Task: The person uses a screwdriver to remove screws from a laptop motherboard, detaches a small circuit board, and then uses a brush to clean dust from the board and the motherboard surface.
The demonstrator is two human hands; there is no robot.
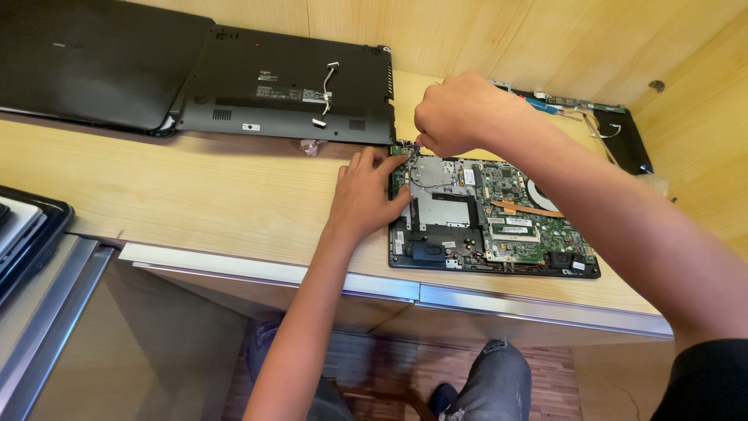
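An opened laptop base, its inner boards and metal plates exposed, is laid flat on the wooden worktop, close to the front edge and right of centre; its long axis runs left to right, roughly parallel to that edge, with the far side turned towards the wooden back wall. The left hand is spread flat with the fingers extended, the palm on the worktop and the fingertips pressed against the left rim of the base; nothing is grasped in it. The right hand is held over the far left corner of the base with the fingers pinched together at a point on the exposed board; a small dark item may be held in that grip, but what it is cannot be told. A wide stretch of bare worktop is left open to the left of the base. Behind it, a removed black bottom cover with a short white cable on it is propped along the wall, and a second black laptop is placed just beside it at the far left. Behind the right forearm, loose circuit strips and a black part are seen near the corner. At the left edge, a dark tray is partly visible below worktop level; its contents cannot be made out.
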